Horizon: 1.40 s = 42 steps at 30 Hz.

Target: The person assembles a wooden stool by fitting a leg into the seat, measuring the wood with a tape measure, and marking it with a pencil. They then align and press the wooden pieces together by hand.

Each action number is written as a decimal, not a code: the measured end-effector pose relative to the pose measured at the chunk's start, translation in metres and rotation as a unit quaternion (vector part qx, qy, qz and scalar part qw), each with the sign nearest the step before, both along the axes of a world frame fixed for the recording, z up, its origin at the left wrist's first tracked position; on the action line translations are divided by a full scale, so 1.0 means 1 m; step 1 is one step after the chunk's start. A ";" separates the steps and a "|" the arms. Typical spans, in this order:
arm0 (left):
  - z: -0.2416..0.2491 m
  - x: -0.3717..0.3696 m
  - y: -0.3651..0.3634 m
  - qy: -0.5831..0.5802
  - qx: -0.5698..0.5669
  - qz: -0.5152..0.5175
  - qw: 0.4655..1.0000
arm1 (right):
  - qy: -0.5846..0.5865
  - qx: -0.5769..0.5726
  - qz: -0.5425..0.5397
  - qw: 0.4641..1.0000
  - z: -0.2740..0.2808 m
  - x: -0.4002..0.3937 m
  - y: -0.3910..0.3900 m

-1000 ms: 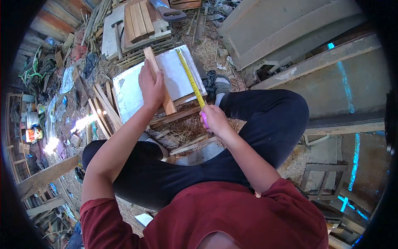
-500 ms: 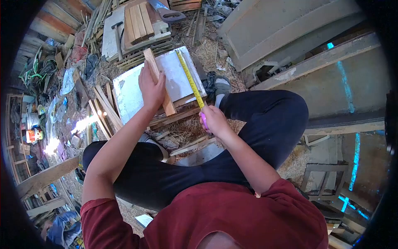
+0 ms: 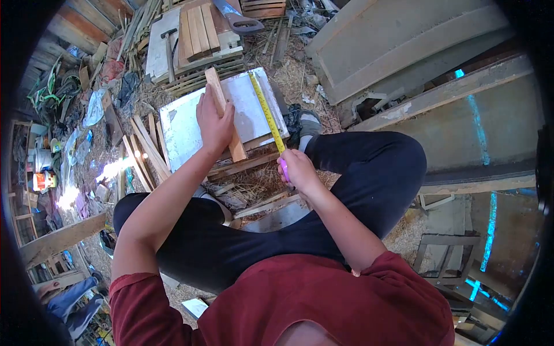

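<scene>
My left hand (image 3: 216,122) is closed around a narrow wooden strip (image 3: 237,147), which lies slanted over a white board (image 3: 183,131). In my right hand (image 3: 299,168) is a tape measure (image 3: 267,109) with a pinkish-purple case, mostly covered by my fingers. Its yellow blade is pulled out and runs away from me along the right part of the board, apart from the strip. The blade's far end is near the board's far edge.
Beyond the board, a stack holds several wooden slats (image 3: 199,30), a hammer (image 3: 168,52) and a handsaw (image 3: 239,21). Loose wood strips (image 3: 142,151) lie at the left. A large grey panel (image 3: 398,49) leans at the right. Straw and scraps cover the ground.
The view has shifted slightly. Both hands keep their grip, and the strip and tape blade stay in nearly the same place on the board.
</scene>
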<state>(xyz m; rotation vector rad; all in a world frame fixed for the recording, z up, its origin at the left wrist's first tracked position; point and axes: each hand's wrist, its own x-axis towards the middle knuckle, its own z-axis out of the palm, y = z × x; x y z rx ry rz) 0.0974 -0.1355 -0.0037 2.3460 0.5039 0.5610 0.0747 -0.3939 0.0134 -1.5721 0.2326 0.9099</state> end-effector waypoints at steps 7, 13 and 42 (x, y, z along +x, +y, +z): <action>-0.002 0.000 -0.001 -0.008 0.050 0.012 0.999 | 0.014 0.020 -0.002 1.000 0.006 0.001 0.000; 0.002 0.001 -0.002 -0.001 0.004 0.008 1.000 | 0.006 0.018 -0.004 1.000 0.012 -0.002 0.002; 0.026 0.149 0.124 0.043 0.086 -0.008 0.995 | -0.041 0.028 0.032 0.998 0.096 0.199 0.140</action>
